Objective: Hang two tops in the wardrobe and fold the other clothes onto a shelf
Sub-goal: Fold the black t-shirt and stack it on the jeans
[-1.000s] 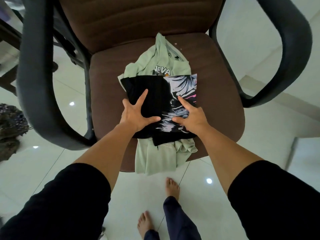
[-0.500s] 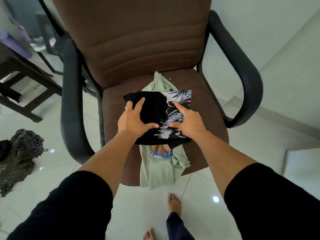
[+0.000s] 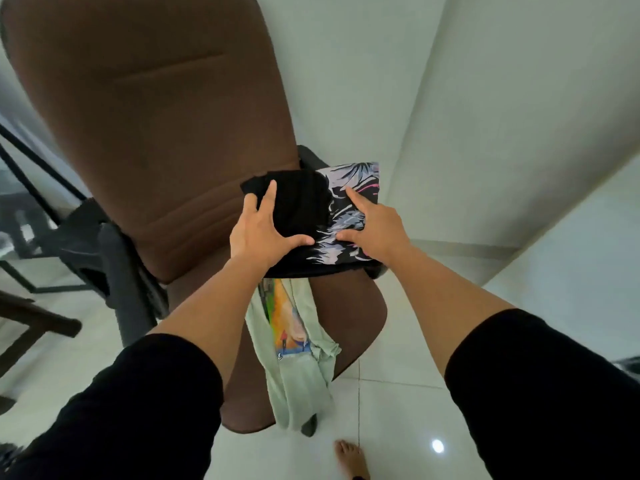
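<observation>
Brown upholstery fills the left and centre: a padded office chair (image 3: 145, 140) whose tall backrest runs out of the top edge, with its seat reaching toward the near side. White floor tiles (image 3: 398, 427) lie open to the right and near side of the chair, and pale walls rise on the far right. Dark table legs (image 3: 31, 216) crowd the left edge, blurred and cut off.

On the seat a pale green T-shirt (image 3: 298, 375) trails over the near rim and hangs toward the floor; its far part is hidden under the bundle above it, and a colourful print shows only in part.

Above that, a folded black top with a pale leaf print (image 3: 308, 202) is lifted off the seat, its right edge reaching past the chair over open floor. The left hand (image 3: 263, 230) grips its near left side, fingers spread flat on top and thumb pressed along the near edge. The right hand (image 3: 374, 226) grips the near right side in the same way, forefinger stretched over the print. What the fingers do beneath the cloth cannot be seen. A bare foot (image 3: 351, 459) stands on the tiles at the bottom edge, cut off.
</observation>
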### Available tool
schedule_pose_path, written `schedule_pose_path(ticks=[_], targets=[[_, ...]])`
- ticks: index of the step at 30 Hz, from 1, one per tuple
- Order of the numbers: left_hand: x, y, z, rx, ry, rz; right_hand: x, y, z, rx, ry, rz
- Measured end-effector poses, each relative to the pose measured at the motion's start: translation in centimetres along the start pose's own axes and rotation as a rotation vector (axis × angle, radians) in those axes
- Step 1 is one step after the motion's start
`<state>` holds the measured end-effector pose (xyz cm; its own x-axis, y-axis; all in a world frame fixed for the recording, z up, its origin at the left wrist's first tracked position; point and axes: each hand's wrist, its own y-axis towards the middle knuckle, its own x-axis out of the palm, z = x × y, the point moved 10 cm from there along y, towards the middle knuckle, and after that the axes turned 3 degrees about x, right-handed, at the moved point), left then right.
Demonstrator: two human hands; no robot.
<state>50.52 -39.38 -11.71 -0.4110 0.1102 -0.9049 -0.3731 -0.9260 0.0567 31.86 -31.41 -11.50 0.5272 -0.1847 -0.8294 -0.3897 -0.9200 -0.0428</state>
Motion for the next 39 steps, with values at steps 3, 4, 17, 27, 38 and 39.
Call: schedule_pose_path(ticks=[3,4,17,27,38,39], targets=[[0.0,-2.3,4.9,0.137,-0.021,-0.048,-3.7,-5.6,2.5,0.101,-0.006,0.101],[0.3,-3.2,6.6,0.188,-0.021,-0.068,-4.8,-7.7,3.5,0.141,-0.004,0.133],[10.6,-26.3,35.9,0.901,-0.198,-0.385,-18.5,-43.0,22.1,0.834,-0.060,0.555],[18.7,-51.2,50.3,1.282,-0.228,-0.604,-20.6,-70.3,31.1,1.278,-0.097,0.716],[30.1,-69.1,60.9,1.498,-0.131,-0.699,-19.1,-87.3,44.8,1.487,-0.028,0.794],[31.3,-70.0,61.7,1.513,-0.122,-0.701,-18.9,-88.0,46.2,1.491,-0.023,0.795]])
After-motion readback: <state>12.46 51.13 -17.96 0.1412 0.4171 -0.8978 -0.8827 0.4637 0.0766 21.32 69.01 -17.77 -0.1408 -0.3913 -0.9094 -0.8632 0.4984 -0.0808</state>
